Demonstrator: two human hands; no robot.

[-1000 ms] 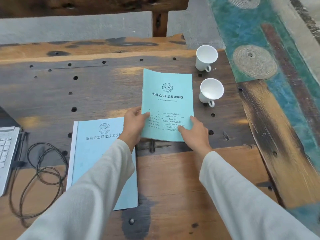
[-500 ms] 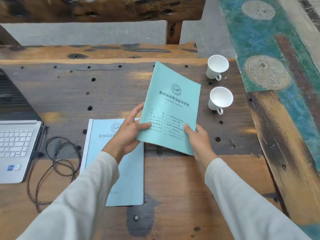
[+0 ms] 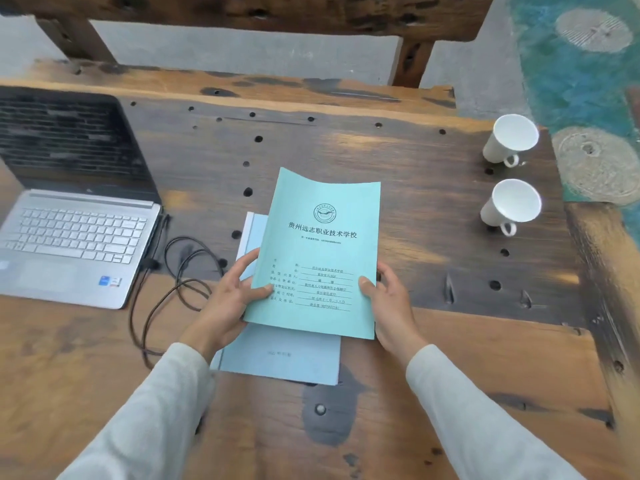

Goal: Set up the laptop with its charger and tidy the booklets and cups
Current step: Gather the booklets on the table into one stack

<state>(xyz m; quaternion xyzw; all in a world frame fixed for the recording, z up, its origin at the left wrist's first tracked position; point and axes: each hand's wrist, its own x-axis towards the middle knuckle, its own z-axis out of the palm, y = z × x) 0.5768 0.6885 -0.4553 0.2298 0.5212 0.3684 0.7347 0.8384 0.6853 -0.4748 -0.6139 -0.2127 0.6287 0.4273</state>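
Observation:
I hold a teal booklet [image 3: 318, 251] with both hands, lifted over a paler blue booklet [image 3: 284, 358] that lies flat on the wooden table [image 3: 433, 209]. My left hand [image 3: 228, 299] grips its lower left edge, my right hand [image 3: 388, 303] its lower right corner. An open silver laptop [image 3: 69, 237] stands at the left, with a black charger cable [image 3: 173, 289] looped beside it and reaching its right side. Two white cups [image 3: 510, 140] [image 3: 512, 206] stand at the right, near the table's edge.
The tabletop has many small round holes and a dark patch [image 3: 325, 410] near the front. A dark wooden bench or beam [image 3: 242, 12] runs behind the table. A teal patterned floor [image 3: 588, 64] lies off the right side.
The teal booklet rose off the table and moved left, in both hands, until it hangs over the paler booklet. The view has swung left, bringing the laptop in.

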